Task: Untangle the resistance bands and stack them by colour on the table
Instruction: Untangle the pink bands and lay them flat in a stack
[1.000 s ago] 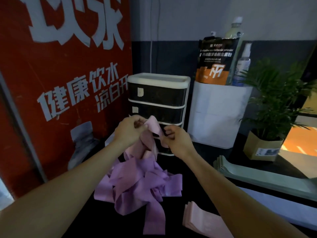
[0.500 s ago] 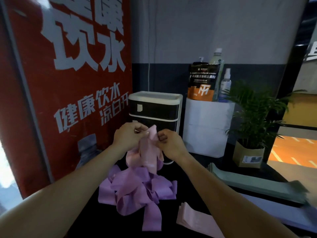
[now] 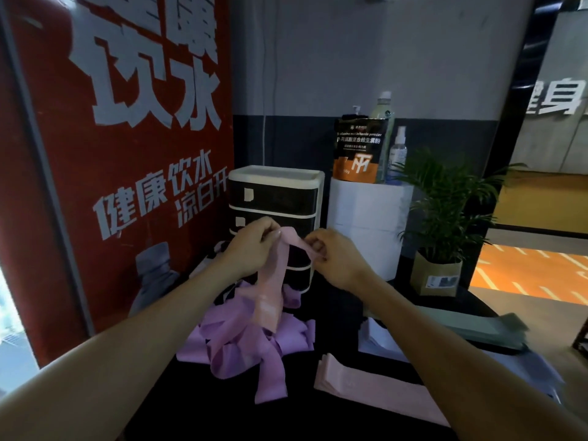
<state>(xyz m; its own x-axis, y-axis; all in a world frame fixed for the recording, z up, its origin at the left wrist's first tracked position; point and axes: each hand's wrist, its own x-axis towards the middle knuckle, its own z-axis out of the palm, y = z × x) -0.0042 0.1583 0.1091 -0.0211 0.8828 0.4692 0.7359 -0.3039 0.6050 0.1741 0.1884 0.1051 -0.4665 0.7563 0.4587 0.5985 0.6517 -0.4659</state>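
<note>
A pink resistance band (image 3: pixel 270 281) hangs lifted above the table, its top edge pinched by my left hand (image 3: pixel 251 246) and my right hand (image 3: pixel 334 259). Its lower end dangles over a tangled heap of purple bands (image 3: pixel 248 342) on the black table (image 3: pixel 334 316). A flat stack of pink bands (image 3: pixel 366 386) lies near the front right, partly under my right forearm. Further right sits a stack of grey-green bands (image 3: pixel 461 326), with a pale lavender stack (image 3: pixel 525 367) beside it.
A black-and-white drawer unit (image 3: pixel 276 198) stands just behind my hands, with a white box (image 3: pixel 369 218) carrying a pouch and bottles to its right. A potted plant (image 3: pixel 442 224) is at the back right. A red poster (image 3: pixel 111 154) walls off the left.
Both hands have raised the pink band higher out of the purple heap, so it now hangs long and almost free. The camera has tilted up.
</note>
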